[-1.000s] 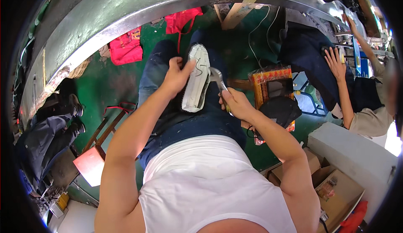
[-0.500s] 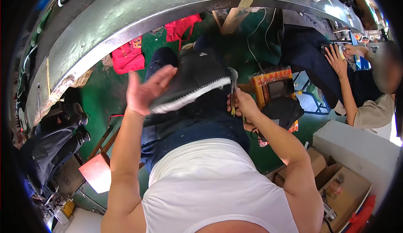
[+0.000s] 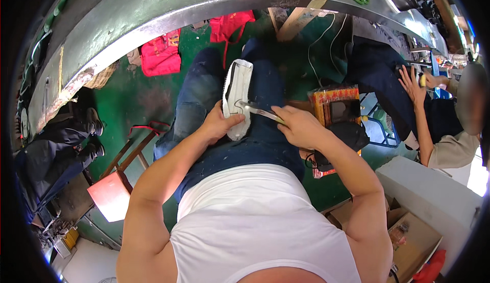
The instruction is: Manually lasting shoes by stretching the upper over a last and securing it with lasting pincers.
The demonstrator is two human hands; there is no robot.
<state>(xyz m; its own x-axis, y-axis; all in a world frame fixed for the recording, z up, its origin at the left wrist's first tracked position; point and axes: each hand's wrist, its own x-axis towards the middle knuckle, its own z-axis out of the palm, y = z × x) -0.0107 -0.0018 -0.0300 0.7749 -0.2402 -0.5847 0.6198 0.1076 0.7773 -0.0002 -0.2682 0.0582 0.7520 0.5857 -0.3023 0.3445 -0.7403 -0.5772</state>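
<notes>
A boot [image 3: 240, 81] rests between my thighs, turned so that its whitish underside with a toothed edge faces up. My left hand [image 3: 219, 123] is closed round its near part, with the thumb lying over the underside. In my right hand [image 3: 300, 126] is a pair of metal pincers [image 3: 261, 111], gripped by the handles. Their curved jaws touch or hover just over the middle of the underside; I cannot tell which. The boot's black upper is mostly hidden beneath it.
A long metal bench [image 3: 189, 10] curves across the far side. Red cloth bags [image 3: 161, 56] lie on the green floor [image 3: 132, 99]. A wooden stool [image 3: 109, 194] stands at left, cardboard boxes [image 3: 416, 242] at near right. Another person's hand [image 3: 412, 85] works at far right.
The boot has turned from its side to underside up and lengthwise. My left hand, spread before, now grips it. The pincers have swung left over the underside.
</notes>
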